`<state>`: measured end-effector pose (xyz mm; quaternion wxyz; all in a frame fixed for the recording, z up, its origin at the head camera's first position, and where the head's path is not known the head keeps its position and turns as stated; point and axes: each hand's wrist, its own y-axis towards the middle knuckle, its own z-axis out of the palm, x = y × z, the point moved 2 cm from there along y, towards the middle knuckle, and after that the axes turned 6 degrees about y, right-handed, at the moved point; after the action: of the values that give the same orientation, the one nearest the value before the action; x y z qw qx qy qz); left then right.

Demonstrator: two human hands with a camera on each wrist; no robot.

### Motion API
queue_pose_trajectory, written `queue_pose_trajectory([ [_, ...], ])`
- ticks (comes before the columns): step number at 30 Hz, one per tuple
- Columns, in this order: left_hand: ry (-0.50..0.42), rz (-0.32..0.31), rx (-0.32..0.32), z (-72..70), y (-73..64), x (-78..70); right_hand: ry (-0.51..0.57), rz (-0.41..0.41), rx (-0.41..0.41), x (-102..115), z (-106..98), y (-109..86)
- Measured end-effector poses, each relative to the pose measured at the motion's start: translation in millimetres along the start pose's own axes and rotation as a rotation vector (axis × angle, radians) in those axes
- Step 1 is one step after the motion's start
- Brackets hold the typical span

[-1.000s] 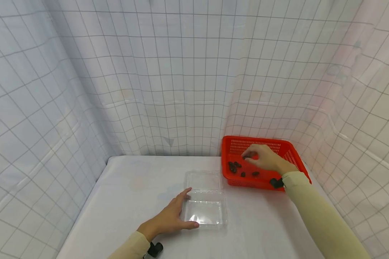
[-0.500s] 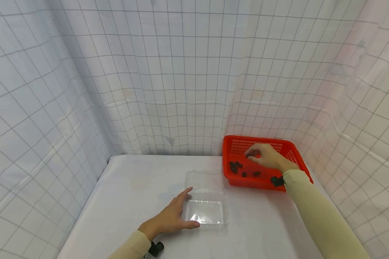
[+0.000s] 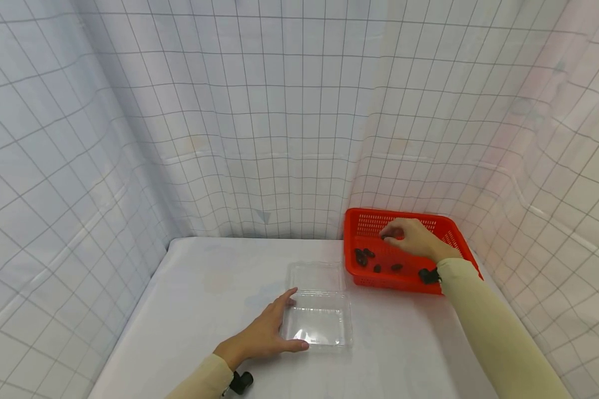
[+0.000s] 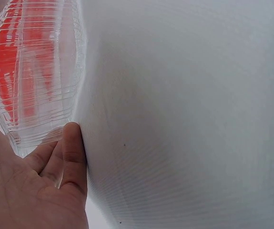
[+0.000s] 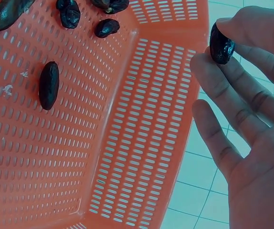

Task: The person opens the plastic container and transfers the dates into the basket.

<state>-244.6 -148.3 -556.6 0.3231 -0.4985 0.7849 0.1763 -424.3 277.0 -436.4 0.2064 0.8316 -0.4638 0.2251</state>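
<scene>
Between thumb and fingertips, my right hand (image 3: 410, 238) pinches a dark, glossy, wrinkled date (image 5: 221, 44) over the red plastic basket (image 3: 399, 282). Several more dates lie on the basket floor; a lone date (image 5: 49, 86) shows in the right wrist view. My left hand (image 3: 262, 335) rests at the left side of a clear plastic clamshell box (image 3: 316, 327), fingers extended along its side and thumb at its front edge. The box lies open with its lid (image 3: 316, 276) folded back, and nothing shows inside. In the left wrist view the fingers (image 4: 73, 152) touch the ridged box wall.
A white cloth covers the table (image 3: 204, 293). The basket stands at the back right, just right of the box lid. White gridded curtains (image 3: 279, 138) enclose the table at the back and both sides.
My right hand, pinching the date, has risen slightly and shifted a little right over the basket. The left hand and the clamshell box stay in place; the head view shifts slightly.
</scene>
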Motion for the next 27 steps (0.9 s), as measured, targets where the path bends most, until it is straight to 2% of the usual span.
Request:
queue_pose_trajectory([
  [22, 0.013, -0.002, 0.002, -2.1, -2.5, -2.7, -0.020, 0.026, 0.004, -3.8, -3.2, -2.5],
  [27, 0.008, -0.006, 0.004, -2.4, -2.0, -2.7, -0.035, 0.001, 0.000, -2.5, -1.1, -2.9],
])
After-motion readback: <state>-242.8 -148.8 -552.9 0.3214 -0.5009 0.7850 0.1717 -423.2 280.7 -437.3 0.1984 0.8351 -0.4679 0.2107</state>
